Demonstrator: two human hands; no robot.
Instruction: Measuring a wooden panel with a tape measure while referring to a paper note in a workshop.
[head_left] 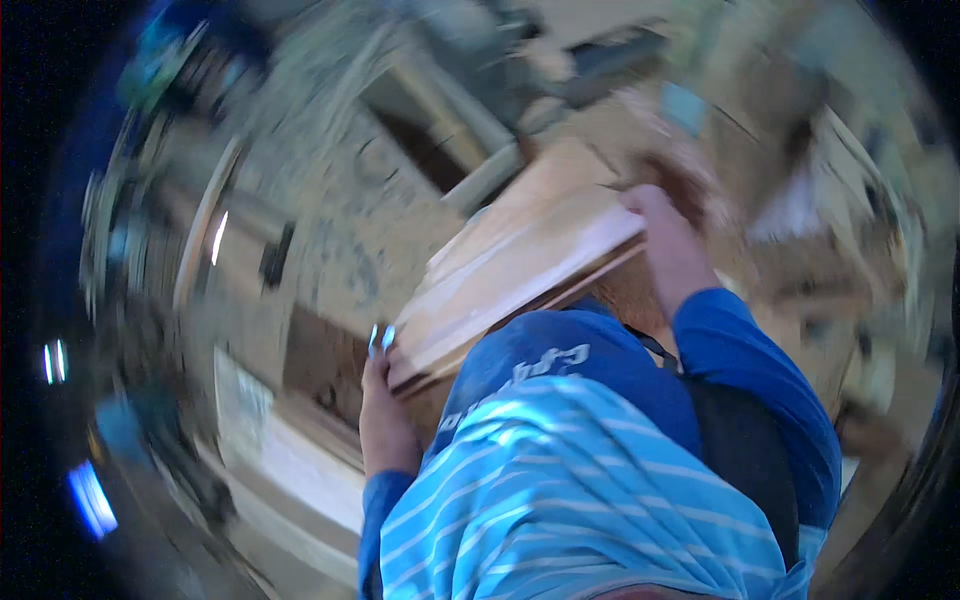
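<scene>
The whole view is smeared by motion, so only the large shapes can be read; the person carries a pale wooden board (pixel 520 275) in front of the body, tilted, its far end higher and toward the right, its near end lower and toward the left. The left hand (pixel 383 415) is closed on the lower left end of the board, the fingers (pixel 378 340) curled over its edge; the right hand (pixel 668 240) grasps the upper right end, laid against the corner (how far its fingers wrap cannot be told through the blur). Both arms wear blue sleeves (pixel 745 370); below the board a blue and white striped shirt (pixel 570 490) fills the lower middle of the picture, and the board's underside sits just above it. Beyond the board lies a dusty, speckled floor (pixel 350 220) with a dark opening (pixel 425 150) framed by pale strips; further shapes around the rim are too blurred to name.
</scene>
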